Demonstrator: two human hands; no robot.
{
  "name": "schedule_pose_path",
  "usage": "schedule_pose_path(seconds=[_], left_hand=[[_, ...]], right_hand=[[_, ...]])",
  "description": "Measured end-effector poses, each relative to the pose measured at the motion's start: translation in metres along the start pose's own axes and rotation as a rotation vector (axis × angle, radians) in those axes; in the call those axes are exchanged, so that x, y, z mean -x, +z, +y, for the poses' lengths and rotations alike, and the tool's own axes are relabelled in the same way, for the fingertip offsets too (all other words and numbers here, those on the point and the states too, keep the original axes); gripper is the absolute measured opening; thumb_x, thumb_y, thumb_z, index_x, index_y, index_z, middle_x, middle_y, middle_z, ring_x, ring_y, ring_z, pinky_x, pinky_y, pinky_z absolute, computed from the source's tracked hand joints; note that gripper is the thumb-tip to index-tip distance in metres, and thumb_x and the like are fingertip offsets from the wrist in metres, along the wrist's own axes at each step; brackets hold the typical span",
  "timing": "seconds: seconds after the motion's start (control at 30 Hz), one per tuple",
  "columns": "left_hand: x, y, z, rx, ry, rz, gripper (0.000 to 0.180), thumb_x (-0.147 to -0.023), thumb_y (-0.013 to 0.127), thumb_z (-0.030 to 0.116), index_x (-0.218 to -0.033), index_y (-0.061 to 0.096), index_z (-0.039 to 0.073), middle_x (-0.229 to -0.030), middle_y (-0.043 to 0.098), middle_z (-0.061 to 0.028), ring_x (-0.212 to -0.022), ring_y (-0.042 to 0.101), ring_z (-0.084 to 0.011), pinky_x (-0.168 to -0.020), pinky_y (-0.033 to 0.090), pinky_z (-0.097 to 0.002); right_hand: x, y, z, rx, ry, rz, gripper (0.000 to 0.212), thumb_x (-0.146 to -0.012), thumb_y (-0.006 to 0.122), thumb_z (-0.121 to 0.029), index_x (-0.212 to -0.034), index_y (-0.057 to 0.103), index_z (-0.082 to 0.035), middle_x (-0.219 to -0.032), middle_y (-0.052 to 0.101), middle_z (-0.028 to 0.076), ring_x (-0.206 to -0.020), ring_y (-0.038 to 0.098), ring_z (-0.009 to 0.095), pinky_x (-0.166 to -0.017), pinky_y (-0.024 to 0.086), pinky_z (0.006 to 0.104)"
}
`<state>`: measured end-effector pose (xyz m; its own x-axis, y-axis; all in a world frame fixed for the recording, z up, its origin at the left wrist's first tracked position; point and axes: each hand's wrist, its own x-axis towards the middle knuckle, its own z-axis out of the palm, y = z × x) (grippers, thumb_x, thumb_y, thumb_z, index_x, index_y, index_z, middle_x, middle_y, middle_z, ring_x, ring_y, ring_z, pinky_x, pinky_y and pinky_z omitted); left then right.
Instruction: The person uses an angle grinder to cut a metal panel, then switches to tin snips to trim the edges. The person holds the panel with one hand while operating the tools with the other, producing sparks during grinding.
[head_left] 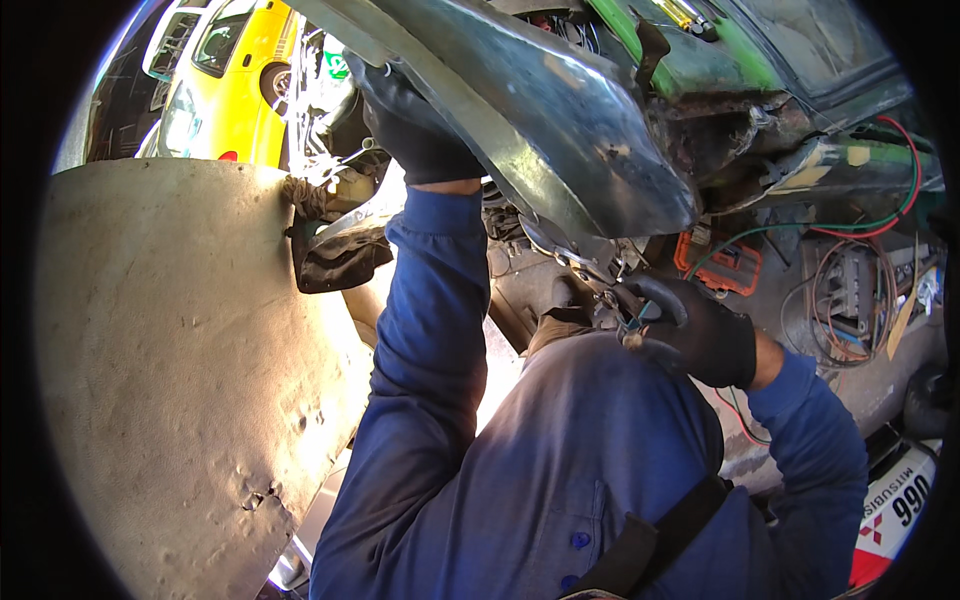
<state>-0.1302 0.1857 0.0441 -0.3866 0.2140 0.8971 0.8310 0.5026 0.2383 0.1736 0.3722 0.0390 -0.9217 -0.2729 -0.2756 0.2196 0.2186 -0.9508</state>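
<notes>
The gloved left hand (pixel 415 125) is raised and clamped around the edge of a bent metal panel (pixel 560 130), apparently steadying it, while the gloved right hand (pixel 700 335) pinches pliers (pixel 600 290) (jaws hidden) under the panel.

Black-gloved left hand (pixel 415 120), blue sleeve (pixel 430 300), yellow car (pixel 225 80), red and green wires (pixel 880 215).

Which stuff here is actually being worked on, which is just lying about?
In hand:
- left hand, gloved, gripping the bent metal panel
- right hand, gloved, on pliers at the panel's lower edge

Lying about:
- loose wires
- orange part
- yellow car
- tan board
</notes>
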Motion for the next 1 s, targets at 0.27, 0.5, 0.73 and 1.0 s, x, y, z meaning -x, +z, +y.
schedule_pose_path(seconds=[0.27, 0.5, 0.73, 1.0], left_hand=[[0.013, 0.006, 0.000, 0.319, -0.234, -0.029, 0.053, -0.094, 0.078, 0.031, -0.132, 0.057, 0.002, -0.116, 0.070, -0.0174, -0.100, 0.073, -0.0387, -0.086, 0.059, -0.0452], [0.014, 0.004, 0.008, 0.254, -0.185, -0.021, 0.053, -0.094, 0.078, 0.031, -0.132, 0.055, 0.002, -0.117, 0.069, -0.0173, -0.100, 0.073, -0.0380, -0.085, 0.059, -0.0447], [0.011, 0.005, 0.001, 0.274, -0.275, -0.048, 0.055, -0.094, 0.076, 0.034, -0.134, 0.057, 0.001, -0.115, 0.068, -0.0184, -0.101, 0.072, -0.0395, -0.085, 0.059, -0.0458], [0.023, 0.009, 0.009, 0.383, -0.316, -0.029, 0.063, -0.092, 0.078, 0.038, -0.136, 0.057, -0.002, -0.118, 0.067, -0.0204, -0.102, 0.070, -0.0409, -0.085, 0.057, -0.0492]], right_hand=[[0.000, 0.006, -0.004, -0.247, 0.186, -0.090, 0.049, -0.099, 0.072, -0.025, -0.134, 0.057, 0.006, -0.100, 0.064, 0.010, -0.092, 0.059, 0.016, -0.084, 0.050, 0.0350], [0.004, 0.013, 0.010, -0.146, 0.135, 0.001, 0.071, -0.097, 0.074, -0.028, -0.149, 0.047, 0.012, -0.112, 0.066, 0.013, -0.101, 0.063, 0.017, -0.095, 0.052, 0.0323], [-0.002, 0.022, 0.014, -0.058, 0.156, 0.056, 0.068, -0.094, 0.078, -0.027, -0.144, 0.052, 0.012, -0.112, 0.067, 0.014, -0.099, 0.063, 0.016, -0.092, 0.053, 0.0334], [-0.002, 0.010, -0.003, -0.189, 0.226, -0.057, 0.065, -0.097, 0.078, -0.025, -0.144, 0.052, 0.011, -0.110, 0.067, 0.015, -0.097, 0.062, 0.017, -0.089, 0.053, 0.0348]])
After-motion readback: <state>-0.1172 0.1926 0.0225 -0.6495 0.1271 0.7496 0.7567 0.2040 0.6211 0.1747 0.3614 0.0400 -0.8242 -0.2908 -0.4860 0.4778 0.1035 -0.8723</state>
